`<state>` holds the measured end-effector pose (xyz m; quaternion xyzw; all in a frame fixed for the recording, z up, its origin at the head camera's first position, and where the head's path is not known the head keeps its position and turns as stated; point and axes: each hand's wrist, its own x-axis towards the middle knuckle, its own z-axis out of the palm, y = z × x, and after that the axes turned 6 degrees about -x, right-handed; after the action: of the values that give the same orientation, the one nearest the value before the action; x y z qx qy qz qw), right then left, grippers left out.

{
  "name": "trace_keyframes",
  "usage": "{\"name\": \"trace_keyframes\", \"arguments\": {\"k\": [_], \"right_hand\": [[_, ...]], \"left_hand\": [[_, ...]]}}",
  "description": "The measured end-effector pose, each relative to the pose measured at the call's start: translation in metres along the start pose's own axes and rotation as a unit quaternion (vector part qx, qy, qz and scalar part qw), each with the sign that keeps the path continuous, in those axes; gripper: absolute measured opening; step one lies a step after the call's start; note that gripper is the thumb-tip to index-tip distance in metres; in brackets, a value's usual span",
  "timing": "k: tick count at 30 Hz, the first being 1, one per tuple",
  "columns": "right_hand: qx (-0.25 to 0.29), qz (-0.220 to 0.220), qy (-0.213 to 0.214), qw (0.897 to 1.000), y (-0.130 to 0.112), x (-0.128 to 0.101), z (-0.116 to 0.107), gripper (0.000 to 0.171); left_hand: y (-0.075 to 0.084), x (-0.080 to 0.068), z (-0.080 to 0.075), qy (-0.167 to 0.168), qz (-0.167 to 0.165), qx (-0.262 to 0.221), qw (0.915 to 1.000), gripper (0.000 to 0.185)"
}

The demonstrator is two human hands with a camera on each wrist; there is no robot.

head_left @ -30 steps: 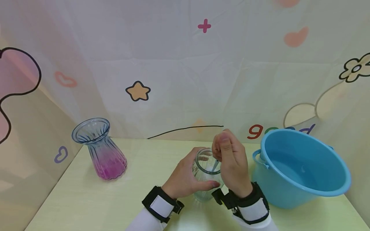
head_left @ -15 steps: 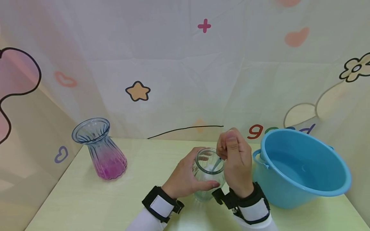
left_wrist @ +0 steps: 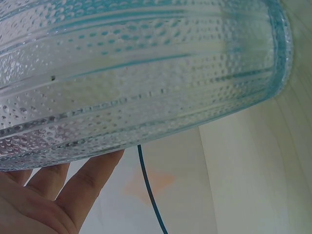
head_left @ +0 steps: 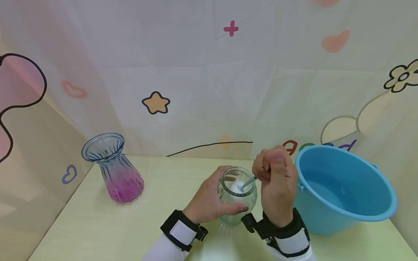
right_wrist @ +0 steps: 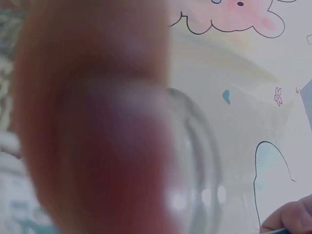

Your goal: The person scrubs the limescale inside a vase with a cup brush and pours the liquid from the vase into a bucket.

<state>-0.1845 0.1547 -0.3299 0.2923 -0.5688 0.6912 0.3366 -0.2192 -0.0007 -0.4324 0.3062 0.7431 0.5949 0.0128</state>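
Note:
A small clear ribbed glass jar (head_left: 236, 201) stands on the pale green table (head_left: 130, 224), with something white inside its mouth. My left hand (head_left: 210, 201) grips the jar's side; in the left wrist view the dimpled glass (left_wrist: 136, 73) fills the frame above my fingers (left_wrist: 73, 190). My right hand (head_left: 277, 183) is just right of the jar's mouth and pinches a thin stick (head_left: 248, 182) that slants down into the jar. In the right wrist view a blurred fingertip (right_wrist: 92, 122) blocks most of the frame, with the jar's rim (right_wrist: 200, 146) behind it.
A blue plastic bucket (head_left: 343, 188) holding water stands close to the right of my right hand. A ribbed vase (head_left: 114, 168), blue at the top and pink at the base, stands at the back left. A patterned cloth backdrop hangs behind the table.
My right hand has shifted to the right, toward the bucket, tilting the stick further over in the jar. The left hand and jar have stayed put.

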Motion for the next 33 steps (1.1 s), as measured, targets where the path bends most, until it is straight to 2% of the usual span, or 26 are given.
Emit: {"name": "trace_keyframes", "arguments": {"k": [7, 19, 25, 33], "right_hand": [[0.049, -0.066, 0.016, 0.996, -0.002, 0.000, 0.001, 0.042], [0.054, -0.076, 0.019, 0.995, 0.003, 0.001, 0.001, 0.043], [0.037, -0.048, 0.009, 0.998, 0.011, 0.001, 0.001, 0.043], [0.001, -0.005, -0.009, 1.000, 0.018, 0.001, 0.000, 0.042]], "left_hand": [[-0.001, 0.000, 0.000, -0.003, -0.006, 0.003, 1.0000, 0.084], [0.000, 0.000, 0.000, -0.002, -0.003, 0.002, 1.0000, 0.083], [0.000, 0.000, -0.001, 0.001, -0.002, 0.009, 1.0000, 0.084], [0.001, 0.000, 0.000, -0.001, -0.003, -0.005, 1.0000, 0.084]]}}
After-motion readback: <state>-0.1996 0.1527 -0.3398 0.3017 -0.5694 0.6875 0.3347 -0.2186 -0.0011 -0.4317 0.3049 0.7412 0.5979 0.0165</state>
